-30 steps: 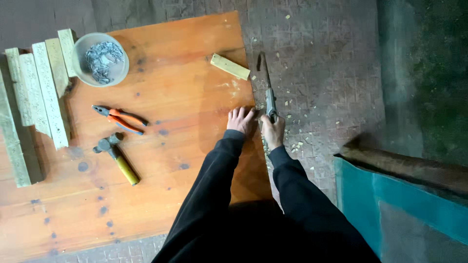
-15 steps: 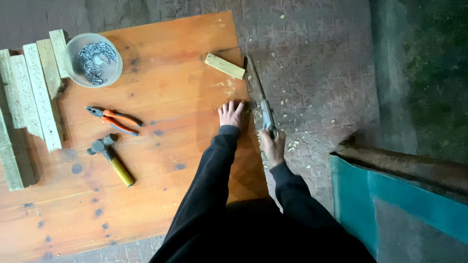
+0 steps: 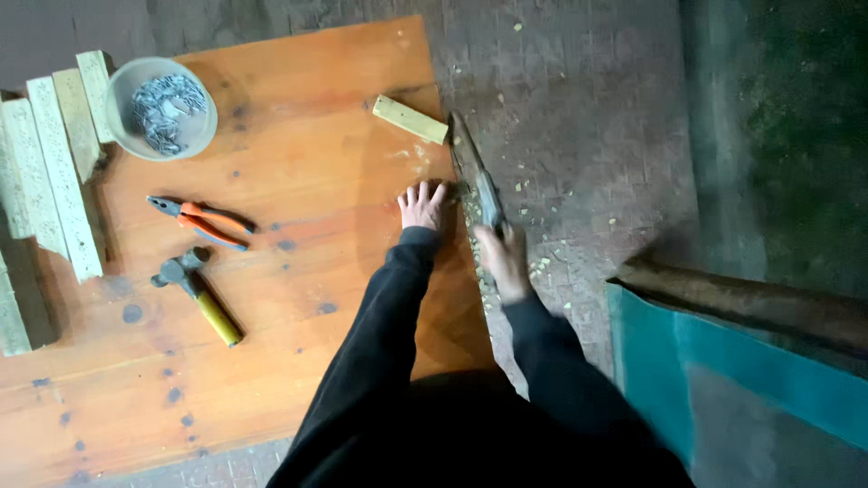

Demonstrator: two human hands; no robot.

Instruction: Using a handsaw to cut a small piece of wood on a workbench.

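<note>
At the wooden board's (image 3: 271, 271) edge, the left hand (image 3: 423, 206) presses flat and open while the right hand (image 3: 504, 258) grips a handsaw (image 3: 475, 176).

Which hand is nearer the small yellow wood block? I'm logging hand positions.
Left. The left hand lies flat on the board just below the wood block; the right hand grips the saw at the board's edge, farther below and right of it.
</note>
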